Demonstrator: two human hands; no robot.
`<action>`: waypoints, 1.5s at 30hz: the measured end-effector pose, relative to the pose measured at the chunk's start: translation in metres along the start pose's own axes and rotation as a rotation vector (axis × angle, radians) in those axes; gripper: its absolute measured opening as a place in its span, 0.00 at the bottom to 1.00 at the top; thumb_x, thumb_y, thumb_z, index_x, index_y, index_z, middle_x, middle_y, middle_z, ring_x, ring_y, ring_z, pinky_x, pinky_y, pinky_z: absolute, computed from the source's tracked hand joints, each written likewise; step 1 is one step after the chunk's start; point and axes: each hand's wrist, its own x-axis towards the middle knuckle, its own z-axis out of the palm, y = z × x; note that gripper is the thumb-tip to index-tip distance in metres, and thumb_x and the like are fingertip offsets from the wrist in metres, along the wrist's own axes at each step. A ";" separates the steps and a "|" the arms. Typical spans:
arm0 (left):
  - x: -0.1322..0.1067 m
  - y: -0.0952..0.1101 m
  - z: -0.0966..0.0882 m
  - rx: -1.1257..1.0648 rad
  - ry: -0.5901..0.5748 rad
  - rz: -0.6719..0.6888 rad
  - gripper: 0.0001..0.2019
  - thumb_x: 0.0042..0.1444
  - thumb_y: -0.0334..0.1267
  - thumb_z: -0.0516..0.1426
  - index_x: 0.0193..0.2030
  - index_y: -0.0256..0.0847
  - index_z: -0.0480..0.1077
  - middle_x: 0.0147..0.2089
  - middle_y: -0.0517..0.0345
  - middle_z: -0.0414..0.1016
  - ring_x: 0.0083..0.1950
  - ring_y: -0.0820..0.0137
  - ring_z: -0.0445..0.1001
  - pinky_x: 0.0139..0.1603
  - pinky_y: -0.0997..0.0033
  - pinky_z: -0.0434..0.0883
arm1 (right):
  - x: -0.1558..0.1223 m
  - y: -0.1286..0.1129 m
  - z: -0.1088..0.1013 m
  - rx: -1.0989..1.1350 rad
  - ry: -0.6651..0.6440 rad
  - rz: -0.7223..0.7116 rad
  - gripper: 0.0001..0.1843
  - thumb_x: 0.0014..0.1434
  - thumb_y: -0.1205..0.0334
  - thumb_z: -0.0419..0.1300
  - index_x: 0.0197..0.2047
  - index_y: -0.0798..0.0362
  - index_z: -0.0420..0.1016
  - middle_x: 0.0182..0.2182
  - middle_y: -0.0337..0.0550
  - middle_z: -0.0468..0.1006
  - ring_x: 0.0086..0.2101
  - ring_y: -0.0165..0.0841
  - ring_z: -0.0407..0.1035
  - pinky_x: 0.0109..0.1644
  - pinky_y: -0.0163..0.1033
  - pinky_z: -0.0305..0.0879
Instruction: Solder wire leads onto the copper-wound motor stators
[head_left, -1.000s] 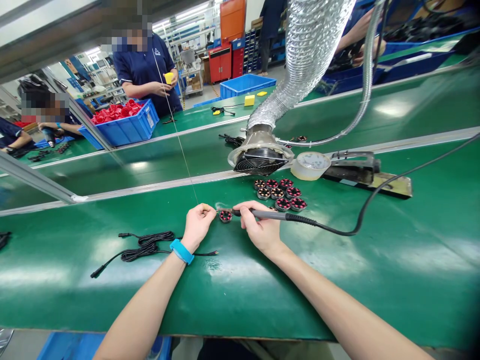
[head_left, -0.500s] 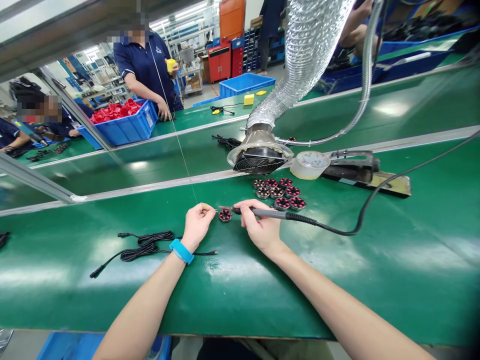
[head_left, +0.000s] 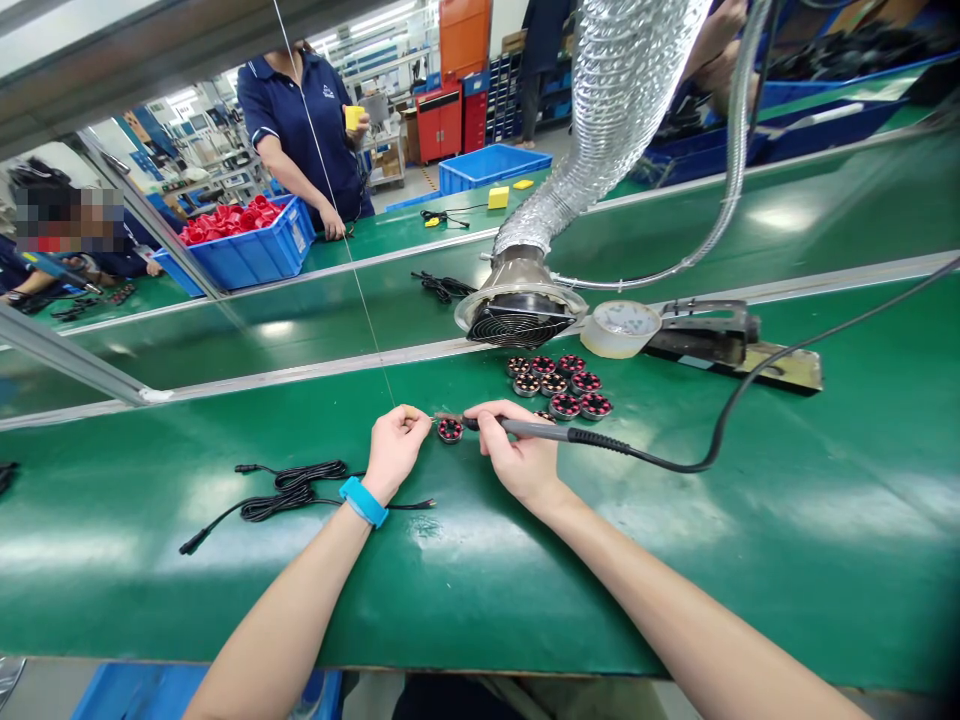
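Left hand (head_left: 395, 452) pinched closed, apparently on thin wire (head_left: 364, 300); right hand (head_left: 519, 458) closed pen-style around soldering iron (head_left: 536, 429). Motor stator (head_left: 450, 431) on bench (head_left: 480, 580) between hands. Its tip, likely hot, could burn left hand if grip slips; dragging cable (head_left: 686, 467) could jerk iron.

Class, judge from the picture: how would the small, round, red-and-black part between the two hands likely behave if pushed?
The small, round, red-and-black part would probably slide rather than roll, since it lies flat on the glossy green tabletop. Tipping seems unlikely, as it looks low for its width.
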 end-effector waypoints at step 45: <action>0.000 0.000 0.000 0.142 -0.053 0.044 0.08 0.52 0.41 0.60 0.31 0.37 0.74 0.30 0.56 0.77 0.32 0.70 0.73 0.35 0.72 0.66 | 0.007 0.027 0.022 0.026 -0.294 -0.224 0.24 0.68 0.71 0.54 0.64 0.43 0.67 0.46 0.45 0.71 0.43 0.34 0.73 0.54 0.43 0.73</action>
